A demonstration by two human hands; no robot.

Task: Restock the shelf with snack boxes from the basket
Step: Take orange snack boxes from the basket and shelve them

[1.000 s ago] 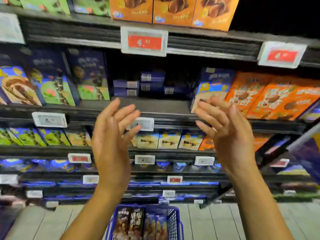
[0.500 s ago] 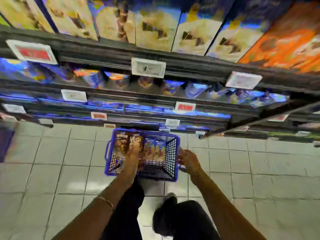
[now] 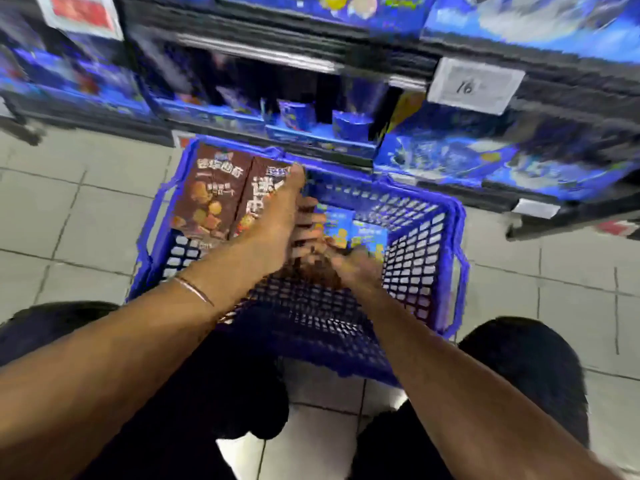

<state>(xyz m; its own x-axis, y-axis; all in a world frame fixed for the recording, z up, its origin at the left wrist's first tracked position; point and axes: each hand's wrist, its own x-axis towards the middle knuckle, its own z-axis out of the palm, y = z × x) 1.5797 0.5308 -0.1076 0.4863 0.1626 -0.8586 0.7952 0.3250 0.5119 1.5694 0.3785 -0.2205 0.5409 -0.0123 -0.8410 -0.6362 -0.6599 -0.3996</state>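
Observation:
A blue plastic basket (image 3: 458, 216) stands on the floor tiles in front of the lowest shelf (image 3: 322, 142). Two brown snack boxes lean upright at its far left; the left one (image 3: 209, 197) is free. My left hand (image 3: 277, 226) grips the right brown box (image 3: 258, 199), thumb over its top edge and fingers curled round its right side. Blue and yellow snack boxes (image 3: 369, 237) stand further right in the basket. My right hand (image 3: 358, 268) is low inside the basket, right by them, but blurred, so its hold is unclear.
The bottom shelves hold blue packs (image 3: 450, 161) and small blue cups (image 3: 294, 116), all blurred. A white price tag (image 3: 474, 86) hangs on a shelf edge at the upper right. My knees in black trousers (image 3: 519, 368) flank the basket. Grey floor tiles (image 3: 69, 220) lie on either side.
My view has dropped from the upper shelves to the basket. Both hands came down from shelf height into the basket, and my left hand has taken hold of a brown box.

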